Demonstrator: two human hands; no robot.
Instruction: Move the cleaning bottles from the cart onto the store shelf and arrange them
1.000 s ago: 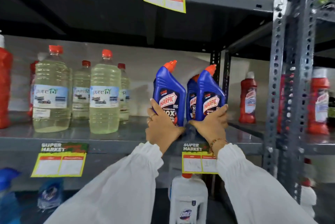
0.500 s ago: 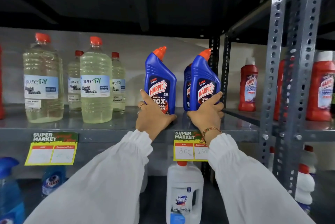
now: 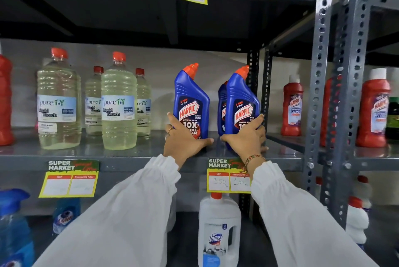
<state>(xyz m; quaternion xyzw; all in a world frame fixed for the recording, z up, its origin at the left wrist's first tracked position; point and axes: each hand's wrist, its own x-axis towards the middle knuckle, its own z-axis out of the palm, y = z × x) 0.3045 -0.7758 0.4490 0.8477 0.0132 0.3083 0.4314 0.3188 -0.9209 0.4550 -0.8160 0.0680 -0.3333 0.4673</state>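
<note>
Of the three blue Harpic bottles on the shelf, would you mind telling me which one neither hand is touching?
The back Harpic bottle, mostly hidden behind the right Harpic bottle. The right hand grips that front one; the left hand holds the left Harpic bottle, which stands apart.

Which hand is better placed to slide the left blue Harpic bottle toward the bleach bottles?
Left. The left hand already grips that left Harpic bottle at its base, nearest the bleach bottles. The right hand holds the right Harpic bottle.
</note>
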